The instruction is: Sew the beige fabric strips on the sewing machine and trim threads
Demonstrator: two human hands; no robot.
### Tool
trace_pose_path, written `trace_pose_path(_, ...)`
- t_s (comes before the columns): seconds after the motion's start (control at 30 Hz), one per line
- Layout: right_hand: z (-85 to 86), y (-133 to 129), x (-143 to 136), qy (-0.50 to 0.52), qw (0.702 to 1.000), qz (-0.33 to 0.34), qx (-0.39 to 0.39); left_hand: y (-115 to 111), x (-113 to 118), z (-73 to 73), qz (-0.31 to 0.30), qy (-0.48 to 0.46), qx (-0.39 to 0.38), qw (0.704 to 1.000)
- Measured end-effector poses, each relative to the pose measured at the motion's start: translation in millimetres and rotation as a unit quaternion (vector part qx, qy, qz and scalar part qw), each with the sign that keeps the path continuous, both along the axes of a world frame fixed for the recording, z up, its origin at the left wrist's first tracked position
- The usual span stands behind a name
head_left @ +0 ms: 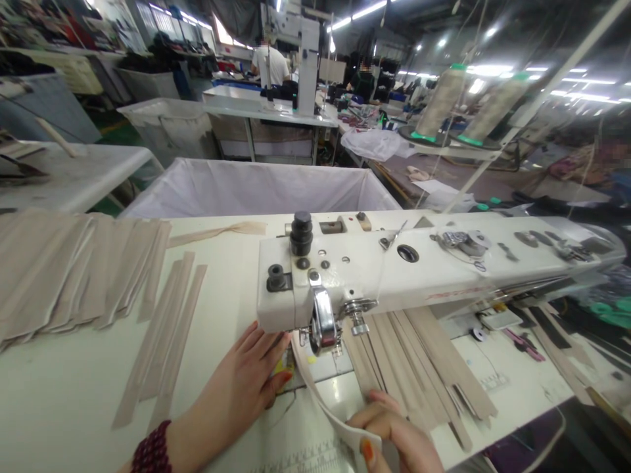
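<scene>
A white industrial sewing machine (384, 263) lies across the table in front of me. A narrow beige fabric strip (315, 394) curves from beneath its needle area towards me. My right hand (399, 433) pinches the near end of this strip between thumb and fingers. Beside the needle area, my left hand (251, 374) rests on the machine bed with fingers stretched forward and thumb apart. Its index fingertip is close to the strip's far end; whether they touch I cannot tell. The machine head partly hides the needle and presser foot.
Beige fabric pieces (73, 269) are piled at the left, with loose strips (172, 335) beside them. More strips (409, 361) lie under the machine arm. Behind the table stands a white-lined bin (271, 187). Thread cones (441, 102) stand at the right; people work farther back.
</scene>
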State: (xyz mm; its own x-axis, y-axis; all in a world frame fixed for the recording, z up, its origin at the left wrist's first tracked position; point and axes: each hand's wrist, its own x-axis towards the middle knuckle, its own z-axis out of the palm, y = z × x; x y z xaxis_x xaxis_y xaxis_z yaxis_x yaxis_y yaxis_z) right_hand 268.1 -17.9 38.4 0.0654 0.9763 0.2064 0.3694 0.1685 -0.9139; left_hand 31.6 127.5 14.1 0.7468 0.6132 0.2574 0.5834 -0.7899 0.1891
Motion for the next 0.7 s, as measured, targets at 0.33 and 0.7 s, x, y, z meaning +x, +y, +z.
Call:
trace_pose_path(0.33, 17.5, 39, 2, -0.113, 0.992, 0.059, 0.014, 7, -2, 2.0, 0.003, -0.002, -0.042, 0.999)
trace_pose_path(0.7, 37.1, 64, -5, -0.273, 0.956, 0.105, -0.015, 7, -1, -0.1, -0.004, -0.011, -0.049, 0.999)
